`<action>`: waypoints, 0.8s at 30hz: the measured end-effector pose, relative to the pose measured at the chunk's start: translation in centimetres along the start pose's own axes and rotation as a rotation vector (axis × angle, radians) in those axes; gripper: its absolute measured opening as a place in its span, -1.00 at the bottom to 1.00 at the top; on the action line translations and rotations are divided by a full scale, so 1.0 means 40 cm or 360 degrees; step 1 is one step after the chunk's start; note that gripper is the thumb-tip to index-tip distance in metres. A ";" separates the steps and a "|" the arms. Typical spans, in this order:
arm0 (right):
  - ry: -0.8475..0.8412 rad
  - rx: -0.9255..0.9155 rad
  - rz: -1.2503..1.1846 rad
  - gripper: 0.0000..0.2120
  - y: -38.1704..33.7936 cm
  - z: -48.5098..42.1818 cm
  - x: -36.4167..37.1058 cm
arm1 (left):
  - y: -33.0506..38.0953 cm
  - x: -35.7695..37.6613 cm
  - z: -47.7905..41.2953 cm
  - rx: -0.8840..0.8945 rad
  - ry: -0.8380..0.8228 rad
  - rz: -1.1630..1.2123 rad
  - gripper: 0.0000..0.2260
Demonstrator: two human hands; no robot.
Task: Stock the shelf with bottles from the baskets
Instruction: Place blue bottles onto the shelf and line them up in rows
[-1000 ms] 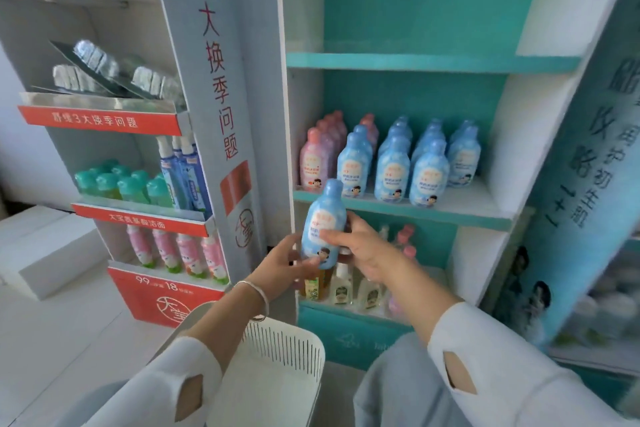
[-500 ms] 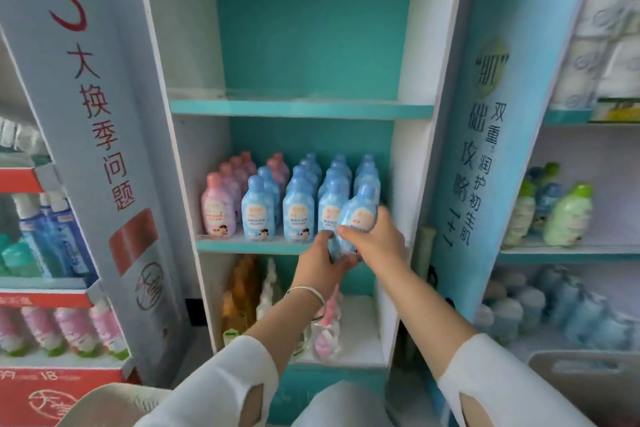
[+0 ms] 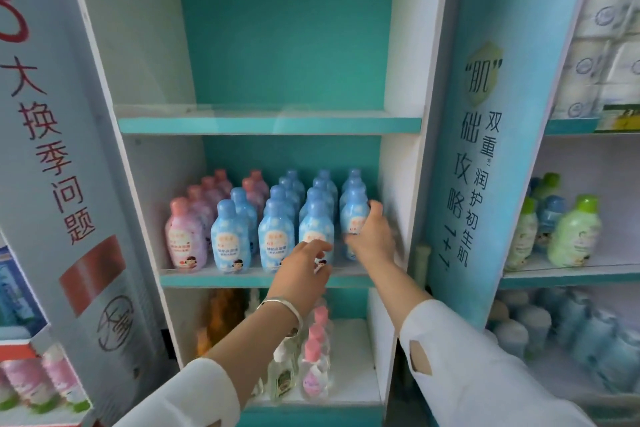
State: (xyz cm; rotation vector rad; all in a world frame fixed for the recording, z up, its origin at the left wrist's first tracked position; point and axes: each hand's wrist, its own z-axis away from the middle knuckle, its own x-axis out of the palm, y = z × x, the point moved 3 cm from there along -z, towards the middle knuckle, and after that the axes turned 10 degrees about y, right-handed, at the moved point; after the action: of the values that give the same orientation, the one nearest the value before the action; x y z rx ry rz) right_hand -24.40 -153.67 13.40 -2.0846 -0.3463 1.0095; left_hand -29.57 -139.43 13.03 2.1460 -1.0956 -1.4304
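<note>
Middle shelf (image 3: 242, 280): pink bottles (image 3: 187, 239) at left, blue bottles (image 3: 239, 236) beside them. Right hand (image 3: 372, 239) curls round the end bottle (image 3: 353, 218) at the front row's right end (upright, base hidden). Left hand (image 3: 303, 269): fingers loosely bent, holding nothing, before the neighbouring bottle (image 3: 315, 229).

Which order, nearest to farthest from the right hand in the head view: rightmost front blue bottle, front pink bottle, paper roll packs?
1. blue bottle, held by the right hand, right end of the row.
2. front pink bottle, left end of the same row.
3. paper roll packs, upper right, neighbouring shelf.
</note>
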 end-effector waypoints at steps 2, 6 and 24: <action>-0.0014 0.0062 -0.0012 -0.38 0.010 -0.020 0.018 | -0.015 0.006 -0.009 0.0005 0.0011 -0.0021 -0.72; -0.0021 0.0062 -0.0062 -0.37 0.023 -0.039 0.040 | -0.036 0.015 -0.021 -0.0056 -0.0001 -0.0023 -0.71; -0.0152 -0.0912 -0.0136 -0.80 -0.137 0.358 0.089 | -0.172 -0.150 0.165 -0.0221 -0.0019 -0.0293 -0.82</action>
State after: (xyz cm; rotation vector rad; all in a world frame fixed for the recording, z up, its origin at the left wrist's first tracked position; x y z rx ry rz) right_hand -32.45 -140.58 10.07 -2.4987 -0.8481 1.0439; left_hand -33.81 -129.60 9.52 2.1877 -0.7936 -1.5513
